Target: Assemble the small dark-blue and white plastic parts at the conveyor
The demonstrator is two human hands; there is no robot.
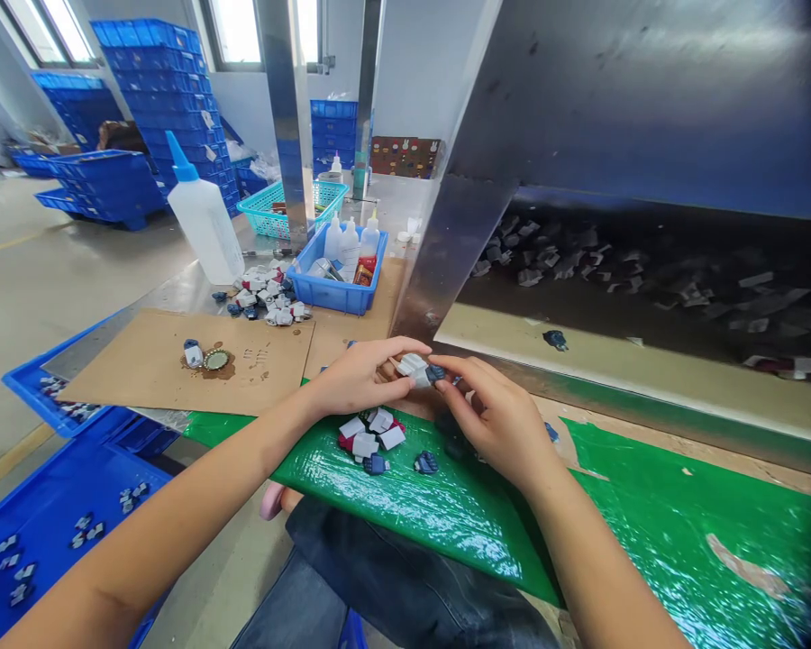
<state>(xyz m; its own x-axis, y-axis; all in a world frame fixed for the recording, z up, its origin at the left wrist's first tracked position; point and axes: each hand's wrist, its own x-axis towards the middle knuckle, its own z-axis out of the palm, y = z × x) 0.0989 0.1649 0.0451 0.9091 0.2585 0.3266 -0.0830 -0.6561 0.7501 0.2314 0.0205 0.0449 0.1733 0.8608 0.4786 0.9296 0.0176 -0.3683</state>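
My left hand [361,374] pinches a light grey plastic toy piece [414,368] between thumb and fingers. Against its right end sits a small dark blue fist-shaped piece [435,374], gripped by the fingertips of my right hand [493,406]. The two pieces touch; whether they are joined I cannot tell. Below them, on the green-covered bench edge [392,505], lie several grey and dark red pieces [371,434] and a loose dark blue fist piece [425,462].
On cardboard [155,361] at left, a bottle cap [216,360] sits in a brown stain beside one piece. Behind are a pile of pieces [267,293], a white squeeze bottle [206,225] and a blue tray [331,293]. A metal hood [460,225] rises at right. Blue bins [54,505] stand lower left.
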